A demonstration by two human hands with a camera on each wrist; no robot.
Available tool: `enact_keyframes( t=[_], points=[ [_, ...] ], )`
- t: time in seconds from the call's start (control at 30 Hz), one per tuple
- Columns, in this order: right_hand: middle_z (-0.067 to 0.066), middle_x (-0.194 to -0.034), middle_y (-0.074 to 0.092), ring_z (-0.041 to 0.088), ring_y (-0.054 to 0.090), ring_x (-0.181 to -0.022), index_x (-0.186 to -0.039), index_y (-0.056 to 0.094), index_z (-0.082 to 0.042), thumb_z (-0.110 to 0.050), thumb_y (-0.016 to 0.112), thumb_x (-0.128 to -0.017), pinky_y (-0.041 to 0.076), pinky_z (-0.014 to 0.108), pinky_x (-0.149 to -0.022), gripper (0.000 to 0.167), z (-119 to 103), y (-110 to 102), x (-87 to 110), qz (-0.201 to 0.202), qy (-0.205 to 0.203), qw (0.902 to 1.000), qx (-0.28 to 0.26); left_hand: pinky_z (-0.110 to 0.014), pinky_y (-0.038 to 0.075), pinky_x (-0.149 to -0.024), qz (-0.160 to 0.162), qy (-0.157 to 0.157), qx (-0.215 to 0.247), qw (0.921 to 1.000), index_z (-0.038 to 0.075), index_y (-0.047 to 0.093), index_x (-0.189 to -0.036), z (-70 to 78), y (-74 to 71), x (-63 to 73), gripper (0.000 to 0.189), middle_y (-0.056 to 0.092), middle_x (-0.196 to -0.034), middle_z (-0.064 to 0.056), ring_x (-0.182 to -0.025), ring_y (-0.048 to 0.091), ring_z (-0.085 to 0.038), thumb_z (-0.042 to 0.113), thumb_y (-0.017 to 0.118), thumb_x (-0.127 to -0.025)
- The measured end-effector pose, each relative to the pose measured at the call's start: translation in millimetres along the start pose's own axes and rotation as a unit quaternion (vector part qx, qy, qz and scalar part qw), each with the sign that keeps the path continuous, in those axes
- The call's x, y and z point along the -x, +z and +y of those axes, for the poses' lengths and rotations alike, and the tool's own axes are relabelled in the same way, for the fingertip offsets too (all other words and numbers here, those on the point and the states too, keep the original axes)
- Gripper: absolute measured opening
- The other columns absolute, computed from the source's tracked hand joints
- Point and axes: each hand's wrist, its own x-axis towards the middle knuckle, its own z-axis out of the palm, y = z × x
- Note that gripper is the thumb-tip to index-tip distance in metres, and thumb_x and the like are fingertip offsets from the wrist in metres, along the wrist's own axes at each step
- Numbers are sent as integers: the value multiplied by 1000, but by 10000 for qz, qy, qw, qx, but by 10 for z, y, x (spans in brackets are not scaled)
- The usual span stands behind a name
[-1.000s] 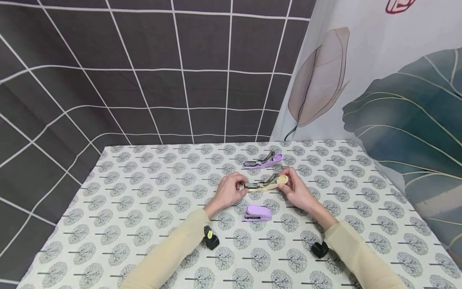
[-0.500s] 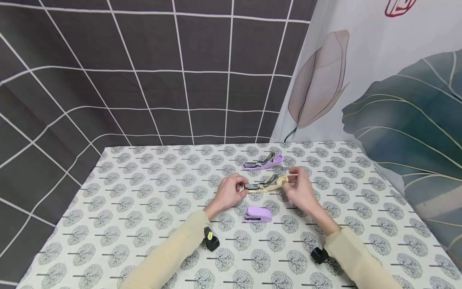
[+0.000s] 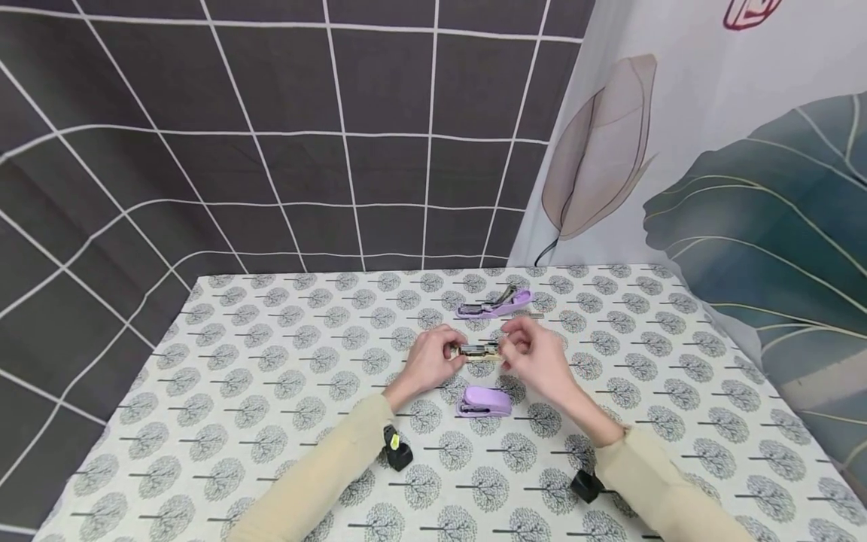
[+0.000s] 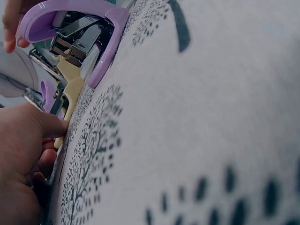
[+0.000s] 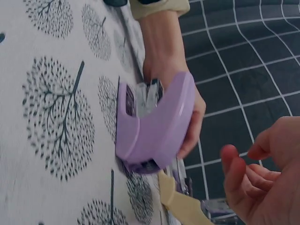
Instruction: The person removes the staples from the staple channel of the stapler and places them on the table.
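A pale yellow stapler [image 3: 482,358] lies opened out on the cloth, its metal staple channel facing up. My left hand [image 3: 431,357] pinches its left end between thumb and fingers; in the left wrist view the thumb [image 4: 56,125] presses on the yellow end. Over the stapler's right part is my right hand [image 3: 536,352], hiding that part in the head view. In the right wrist view the right hand [image 5: 262,183] has bent fingers, the thumb apart from the fingertips and nothing visible between them.
Nearer me rests a closed-up purple stapler [image 3: 489,399]. Behind the yellow one lies a second purple stapler [image 3: 512,303], opened out, with a small grey strip [image 3: 536,315] beside its right end. The tree-print cloth [image 3: 284,384] covers the table; a dark gridded curtain [image 3: 284,173] hangs behind.
My right hand has let go of the yellow stapler's round right end and moved left over the stapler. The left hand keeps its grip in the same place.
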Motion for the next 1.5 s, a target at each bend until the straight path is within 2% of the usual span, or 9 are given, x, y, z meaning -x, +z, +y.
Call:
enact_keyframes(
  t=[0.13, 0.27, 0.47, 0.73, 1.17, 1.3, 1.5],
  points=[
    [20, -84, 68, 32, 67, -60, -113, 57, 13, 7, 58, -92, 55, 40, -50, 22, 4, 85, -35, -499, 409, 9979, -55, -23, 44, -62, 15, -8, -4, 10000, 7, 73, -105, -11, 6, -1, 26, 61, -84, 5, -68, 50, -7, 8, 81, -81],
    [15, -80, 70, 24, 66, -56, -111, 61, 13, 5, 61, -92, 53, 37, -44, 21, 41, 157, -81, -724, 502, 9961, -2, -22, 44, -62, 24, 20, -42, 10000, 7, 72, -105, -19, 14, -7, 25, 61, -86, 5, -68, 50, -7, 8, 81, -81],
    [12, -77, 71, 19, 64, -52, -108, 63, 12, 2, 64, -93, 52, 33, -43, 18, 79, 216, -131, -1007, 650, 9927, 96, -22, 44, -62, 83, 83, -108, 9999, 8, 73, -104, -22, 14, -14, 26, 60, -85, 6, -68, 51, -7, 8, 81, -80],
    [5, -73, 69, 17, 62, -51, -107, 65, 11, 1, 66, -92, 52, 32, -44, 18, 115, 259, -170, -1132, 799, 9899, 315, -23, 44, -63, 85, 96, -100, 9999, 8, 73, -105, -11, 1, -17, 26, 61, -86, 6, -69, 51, -7, 8, 81, -80],
    [9, -73, 68, 20, 66, -56, -104, 64, 11, 1, 65, -93, 54, 33, -47, 15, 135, 294, -230, -1185, 1216, 9854, 67, -22, 44, -62, 105, 140, -146, 9997, 8, 73, -104, -20, 11, -10, 26, 60, -85, 6, -68, 50, -6, 9, 82, -80],
    [10, -73, 68, 20, 67, -56, -106, 63, 14, 1, 63, -94, 55, 32, -48, 17, 137, 302, -245, -1209, 1220, 9851, 39, -22, 44, -62, 90, 124, -120, 9998, 8, 73, -104, -19, 6, -9, 25, 60, -84, 5, -68, 50, -7, 9, 81, -80],
    [11, -72, 68, 19, 66, -56, -108, 62, 16, 0, 62, -95, 56, 32, -50, 21, 115, 326, -278, -1257, 1496, 9806, -142, -23, 43, -61, 67, 91, -111, 9999, 9, 73, -103, -20, 4, -10, 24, 60, -84, 4, -68, 50, -7, 8, 80, -80]
  ],
)
